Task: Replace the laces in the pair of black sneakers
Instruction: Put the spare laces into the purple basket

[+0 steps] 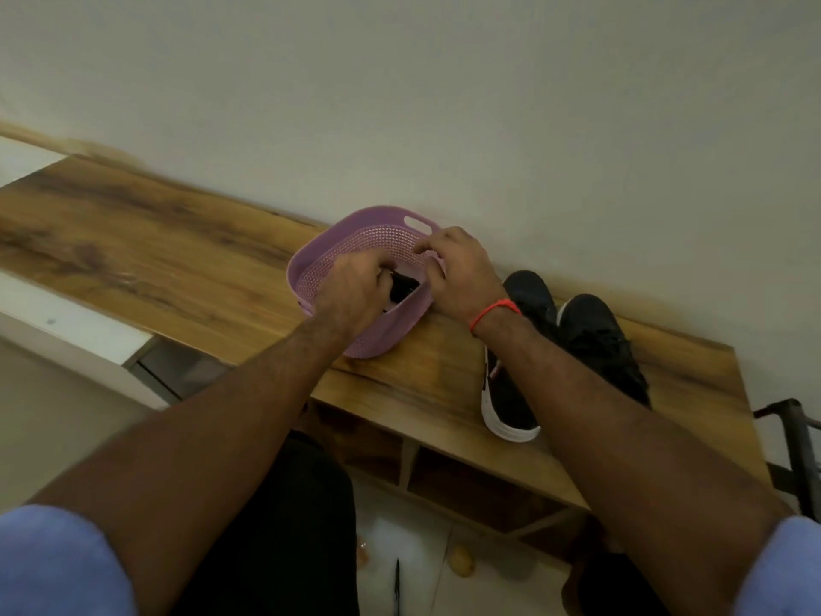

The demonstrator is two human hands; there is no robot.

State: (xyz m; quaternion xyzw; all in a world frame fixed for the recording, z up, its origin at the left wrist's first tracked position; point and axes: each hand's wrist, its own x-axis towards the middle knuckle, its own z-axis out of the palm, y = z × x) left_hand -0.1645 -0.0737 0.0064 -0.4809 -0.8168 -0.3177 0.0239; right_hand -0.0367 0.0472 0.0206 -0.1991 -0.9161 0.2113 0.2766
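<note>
- Left hand (355, 282) inside purple basket (382, 335), curled around dark laces (402, 289).
- Right hand (457, 273) pinching basket's far rim.
- Black sneakers (591, 335) just right, along shelf's (177, 269) back edge.

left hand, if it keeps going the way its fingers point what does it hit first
Probably the dark bundle inside the purple basket: the left hand reaches down into it, fingers already at or on that bundle. Past it would come the basket's far mesh wall. Depth is hard to judge.
</note>
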